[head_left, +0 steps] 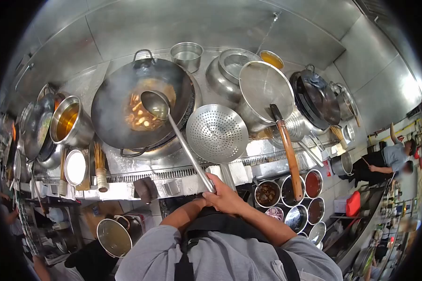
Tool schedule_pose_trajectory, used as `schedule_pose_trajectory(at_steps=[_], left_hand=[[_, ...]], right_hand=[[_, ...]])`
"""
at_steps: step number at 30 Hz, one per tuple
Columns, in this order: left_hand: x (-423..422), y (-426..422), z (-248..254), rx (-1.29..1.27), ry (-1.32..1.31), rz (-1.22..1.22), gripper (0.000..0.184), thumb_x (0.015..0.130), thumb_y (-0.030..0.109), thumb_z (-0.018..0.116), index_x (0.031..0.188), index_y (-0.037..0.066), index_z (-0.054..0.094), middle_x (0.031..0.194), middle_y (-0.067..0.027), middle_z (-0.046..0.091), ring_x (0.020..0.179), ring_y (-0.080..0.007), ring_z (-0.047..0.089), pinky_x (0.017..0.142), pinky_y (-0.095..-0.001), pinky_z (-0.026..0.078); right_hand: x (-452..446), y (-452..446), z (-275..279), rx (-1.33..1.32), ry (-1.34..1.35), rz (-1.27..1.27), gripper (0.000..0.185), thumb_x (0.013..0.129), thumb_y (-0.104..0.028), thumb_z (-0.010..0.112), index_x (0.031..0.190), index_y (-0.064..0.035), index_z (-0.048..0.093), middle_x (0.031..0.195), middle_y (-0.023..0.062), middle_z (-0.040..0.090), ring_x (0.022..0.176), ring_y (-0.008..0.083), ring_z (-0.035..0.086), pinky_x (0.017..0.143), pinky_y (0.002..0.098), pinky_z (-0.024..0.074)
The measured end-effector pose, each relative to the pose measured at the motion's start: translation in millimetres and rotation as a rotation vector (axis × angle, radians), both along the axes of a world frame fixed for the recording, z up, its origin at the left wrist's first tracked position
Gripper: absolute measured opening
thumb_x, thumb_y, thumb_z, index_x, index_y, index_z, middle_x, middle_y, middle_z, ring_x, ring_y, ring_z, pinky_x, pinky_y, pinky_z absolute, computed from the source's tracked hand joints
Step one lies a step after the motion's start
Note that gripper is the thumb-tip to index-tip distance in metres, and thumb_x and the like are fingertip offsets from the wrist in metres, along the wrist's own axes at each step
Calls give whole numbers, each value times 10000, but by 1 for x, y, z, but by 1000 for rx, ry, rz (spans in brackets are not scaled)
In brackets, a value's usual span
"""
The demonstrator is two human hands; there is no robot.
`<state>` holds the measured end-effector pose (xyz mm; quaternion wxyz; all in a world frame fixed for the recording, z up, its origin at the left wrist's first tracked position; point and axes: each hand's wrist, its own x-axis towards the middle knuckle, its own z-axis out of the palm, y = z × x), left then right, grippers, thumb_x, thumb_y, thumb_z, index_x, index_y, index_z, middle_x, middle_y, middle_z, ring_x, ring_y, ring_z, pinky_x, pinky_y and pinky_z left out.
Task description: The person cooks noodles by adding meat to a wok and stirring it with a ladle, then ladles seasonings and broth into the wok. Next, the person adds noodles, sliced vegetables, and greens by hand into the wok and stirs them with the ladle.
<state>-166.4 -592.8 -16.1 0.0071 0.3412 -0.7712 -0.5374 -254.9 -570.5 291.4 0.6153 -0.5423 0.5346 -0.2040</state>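
Ladle point(155, 104): its bowl sat inside the wok point(109, 100), by the food point(138, 121).
Right hand point(225, 197): fingers clasped the handle point(200, 168).
Left hand point(199, 204): tucked behind; I couldn't tell its grip.
Room: bare metal lay left; the strainer point(217, 133) crowded the right rim.

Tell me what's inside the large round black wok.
Brown liquid with chunky tan and cream food pieces. The long-handled silver metal ladle covers part; whatever lies beneath its bowl cannot be seen.

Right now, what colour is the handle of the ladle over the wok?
Silver-grey: the ladle handle, shown best in the head view.
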Motion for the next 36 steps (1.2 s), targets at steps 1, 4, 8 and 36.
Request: schedule_pose_trajectory(at_steps=[1, 4, 8, 36], left_hand=[[-2, 1, 2, -4, -7, 6, 475, 927, 357, 665, 1304, 71, 620, 1395, -191, 545, 1310, -333, 510, 1101, -424, 399], [-4, 2, 6, -9, -24, 16, 477, 929, 362, 663, 1305, 71, 620, 1396, -192, 545, 1313, -333, 508, 1103, -424, 396], [-3, 2, 8, -19, -25, 37, 481, 930, 368, 659, 1306, 71, 620, 1397, -193, 546, 1317, -334, 506, 1106, -425, 393], [124, 8, 212, 169, 265, -237, 466, 984, 407, 600, 1256, 33, 659, 1185, -170, 696, 1140, -298, 641, 1002, -374, 465]], right_hand=[[-3, 1, -2, -18, 22, 17, 706, 953, -167, 623, 1546, -103, 245, 704, 49, 556, 501, 128, 531, 473, 307, 438], [-9, 1, -4, -29, 24, 50, 707, 948, -174, 624, 1543, -113, 248, 718, 70, 571, 500, 145, 541, 473, 323, 445], [-10, 4, -5, -1, -30, 41, 746, 951, -143, 627, 1569, -96, 214, 668, 11, 548, 487, 103, 507, 448, 276, 421], [51, -14, 5, -82, -34, -242, 652, 943, -73, 600, 1515, -43, 288, 792, 34, 567, 458, 79, 487, 398, 251, 395]])
